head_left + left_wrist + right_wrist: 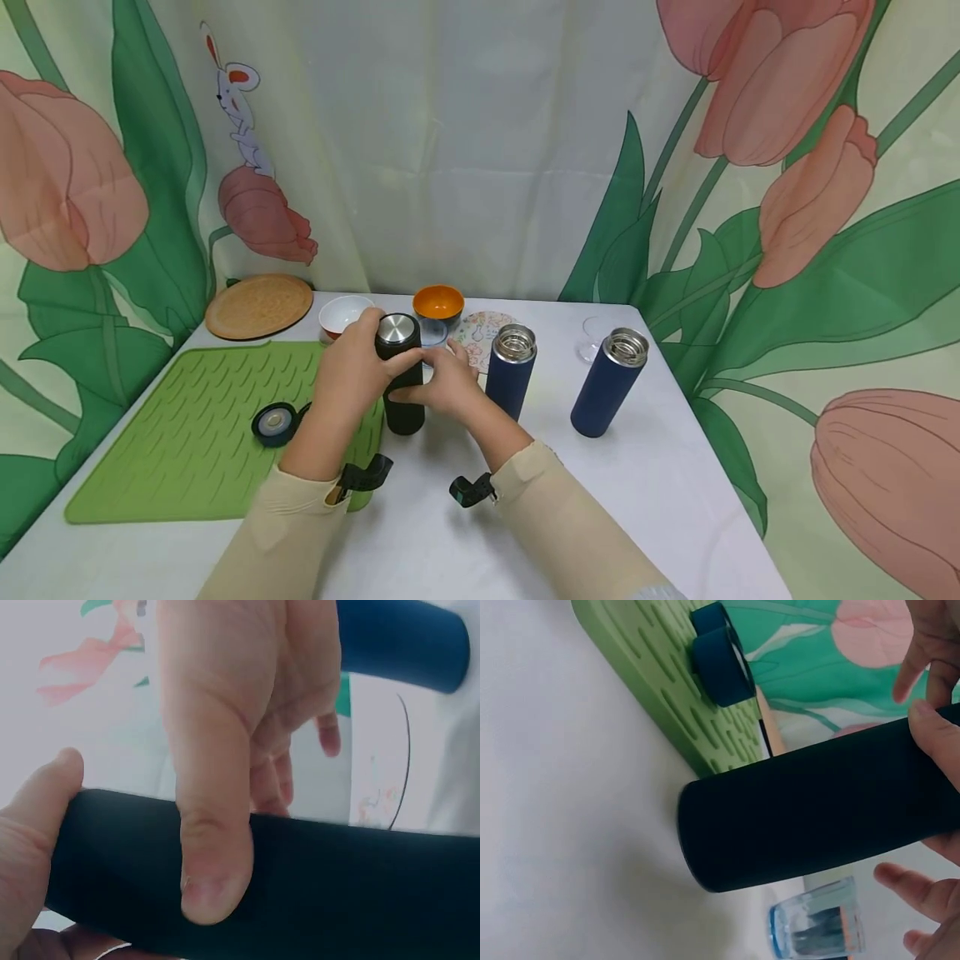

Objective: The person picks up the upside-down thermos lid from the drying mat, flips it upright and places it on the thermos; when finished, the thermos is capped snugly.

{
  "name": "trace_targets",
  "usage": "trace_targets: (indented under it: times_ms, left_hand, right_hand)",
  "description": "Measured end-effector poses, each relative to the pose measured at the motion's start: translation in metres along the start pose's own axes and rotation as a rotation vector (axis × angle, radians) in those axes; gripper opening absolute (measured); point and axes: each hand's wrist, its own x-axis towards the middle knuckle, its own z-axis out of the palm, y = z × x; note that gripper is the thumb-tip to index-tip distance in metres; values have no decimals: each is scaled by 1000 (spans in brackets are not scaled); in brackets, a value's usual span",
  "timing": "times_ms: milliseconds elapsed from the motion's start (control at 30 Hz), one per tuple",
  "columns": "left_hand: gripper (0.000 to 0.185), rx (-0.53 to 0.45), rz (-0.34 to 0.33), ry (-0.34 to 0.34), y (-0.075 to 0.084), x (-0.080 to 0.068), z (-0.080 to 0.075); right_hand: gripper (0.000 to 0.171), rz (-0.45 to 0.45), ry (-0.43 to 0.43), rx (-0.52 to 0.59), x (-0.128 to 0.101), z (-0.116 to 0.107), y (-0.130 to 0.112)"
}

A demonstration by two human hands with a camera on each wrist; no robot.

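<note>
A black thermos flask (405, 408) with a shiny steel top stands upright at the mat's right edge. My left hand (352, 367) grips it near the top, its thumb across the front. Lower on the same flask, my right hand (450, 383) holds it; the right thumb (214, 855) lies flat against its side, and some fingers pass behind while others spread away. To the right stand two blue flasks, the nearer one (512, 375) and the farther one (609, 387), both with uncovered steel mouths. A dark lid (274, 424) rests on the green mat, another beside it partly hidden.
The green mat (187, 442) covers the table's left side. Behind are a round wooden board (258, 307), a white bowl (345, 313), an orange bowl (438, 300), a clear cup (817, 922) and a patterned round plate (480, 329). A clear glass (590, 342) is near the farther blue flask.
</note>
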Motion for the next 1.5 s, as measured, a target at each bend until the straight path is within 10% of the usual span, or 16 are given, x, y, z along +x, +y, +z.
trace_targets:
  times_ms: [433, 733, 967, 1500]
  left_hand:
    - [80, -158, -111, -13, -12, -38, 13]
    - [58, -27, -110, -35, -39, -75, 5]
    - [57, 94, -84, 20, -70, -80, -15]
    - [113, 225, -207, -198, -167, -79, -57]
  right_hand:
    - [64, 12, 8, 36, 0, 3, 3]
    - [80, 48, 2, 50, -2, 2, -1]
    - [86, 65, 10, 45, -3, 4, -1]
    - [86, 76, -4, 41, -2, 4, 0]
